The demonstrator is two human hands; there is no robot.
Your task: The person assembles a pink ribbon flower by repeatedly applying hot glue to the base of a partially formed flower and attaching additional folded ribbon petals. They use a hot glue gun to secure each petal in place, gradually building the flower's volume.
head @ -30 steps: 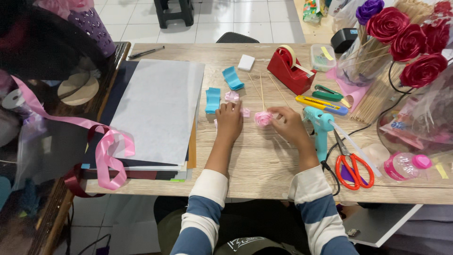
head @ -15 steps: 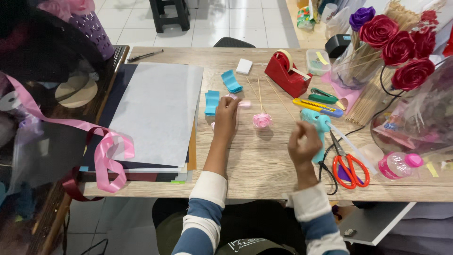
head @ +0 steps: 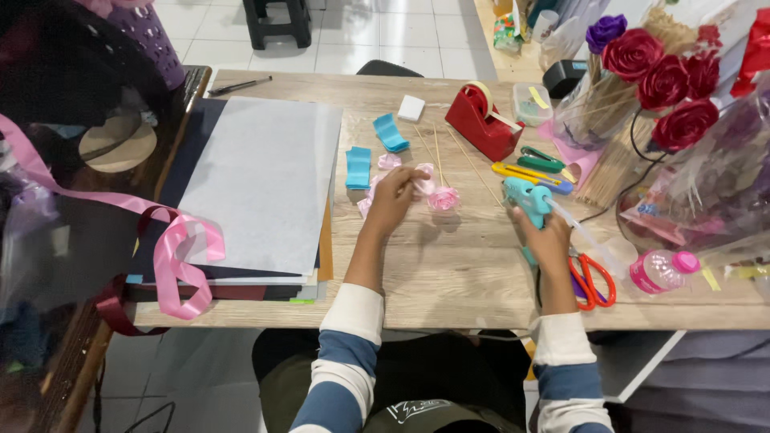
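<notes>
Right hand (head: 549,240) now on glue gun (head: 525,196)

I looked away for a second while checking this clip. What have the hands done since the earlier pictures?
The right hand left the small pink ribbon rose, moved right and took hold of the teal glue gun. The left hand stayed at the pink ribbon pieces beside the rose. The red tape dispenser and scissors have not moved.

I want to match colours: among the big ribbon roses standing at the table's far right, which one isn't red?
The purple rose, at the far-left top of the bunch. The other roses beside and below it are all red.
</notes>
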